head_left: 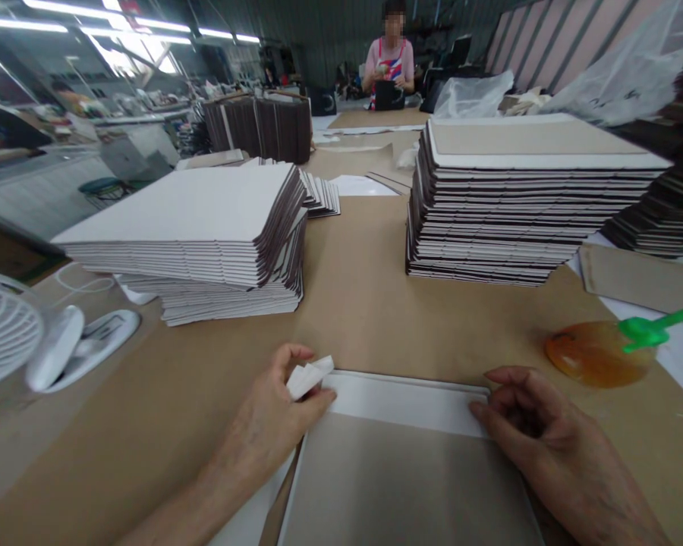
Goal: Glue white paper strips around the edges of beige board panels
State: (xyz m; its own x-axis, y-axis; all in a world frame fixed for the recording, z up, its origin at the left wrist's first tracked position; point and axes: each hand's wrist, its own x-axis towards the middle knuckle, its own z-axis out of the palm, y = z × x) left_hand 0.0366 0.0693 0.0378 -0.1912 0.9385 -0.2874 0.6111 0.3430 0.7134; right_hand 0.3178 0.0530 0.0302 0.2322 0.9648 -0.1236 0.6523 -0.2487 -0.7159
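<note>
- It's a workshop, large and well lit!
- Rows of tube lights (23, 25) blaze overhead.
- Tall board stacks (489, 220) stand on the brown-covered worktable (353, 303).
- Beyond, an aproned co-worker (390, 64) handles a dark piece (388, 96) at another table (376, 119).

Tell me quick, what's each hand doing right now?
Left hand: closed on a folded white wad, at the flat panel's far left corner.
Right hand: fingers curled at the far right corner; whether it grips can't be told.

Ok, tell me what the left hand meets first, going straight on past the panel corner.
Across the brown tabletop, the left hand would likely meet the right-hand stack first; exact depth is unclear.
</note>
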